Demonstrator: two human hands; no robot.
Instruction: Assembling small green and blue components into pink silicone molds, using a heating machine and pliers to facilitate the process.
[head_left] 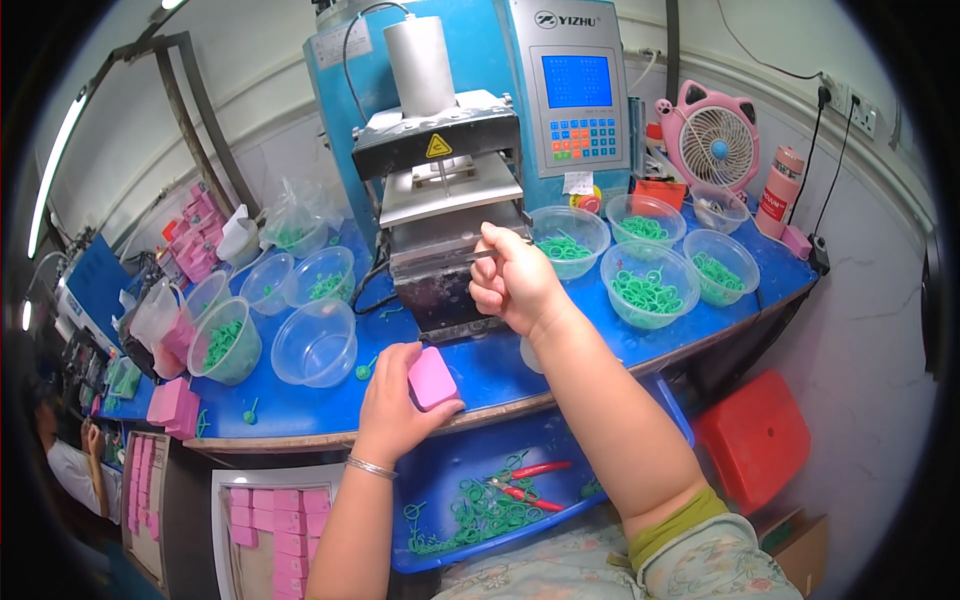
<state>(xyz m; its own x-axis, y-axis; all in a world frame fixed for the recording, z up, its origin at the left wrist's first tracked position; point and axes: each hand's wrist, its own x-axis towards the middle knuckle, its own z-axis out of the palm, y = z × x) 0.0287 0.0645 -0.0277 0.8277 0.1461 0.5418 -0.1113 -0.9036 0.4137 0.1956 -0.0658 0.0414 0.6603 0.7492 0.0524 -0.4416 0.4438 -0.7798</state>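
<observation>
My left hand [385,405] is closed around a pink block [433,379] with rounded corners, held just above the front edge of the blue table. The right hand [512,282] is raised in front of the press [445,205], its fingers curled into a pinch beside the lower metal plate [440,240]. Whatever sits between those fingertips is too small to make out. Above that plate is a lighter metal plate [450,188], with a gap between them. Below my forearms, a blue tray [420,560] holds green looped pieces [490,515] and red-handled cutters [530,490].
Clear plastic bowls with green pieces stand left and right of the press, including a large bowl [650,285]. An empty bowl [315,345] is near my left hand. A pink fan [715,140], a red stool [752,440] and a crate of pink blocks [225,540] surround the table.
</observation>
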